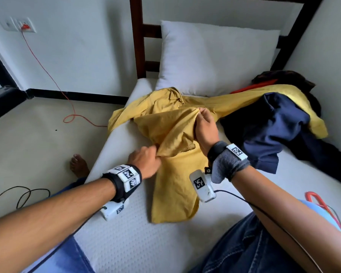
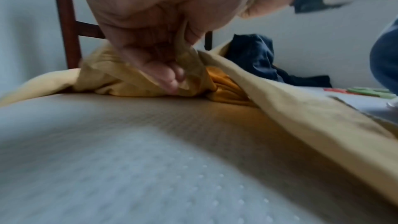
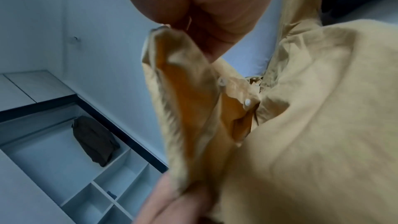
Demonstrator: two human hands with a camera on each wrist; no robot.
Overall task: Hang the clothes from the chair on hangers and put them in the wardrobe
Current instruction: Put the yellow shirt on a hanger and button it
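1. Spread on the mattress [image 1: 126, 223]: 1 yellow shirt [image 1: 175, 184], collar toward 1 white pillow [image 1: 215, 56].
2. Left hand [image 1: 146, 161] pinching the shirt's front edge, fingers curled round the fabric.
3. Right hand [image 1: 205, 129] gripping a raised fold higher up.
4. Beside it, by the wall: 1 navy garment [image 1: 274, 131], 1 dark garment [image 1: 283, 75].
5. In the right wrist view: 2 white buttons, plus 1 wardrobe [image 3: 120, 168] holding 1 hung dark garment.
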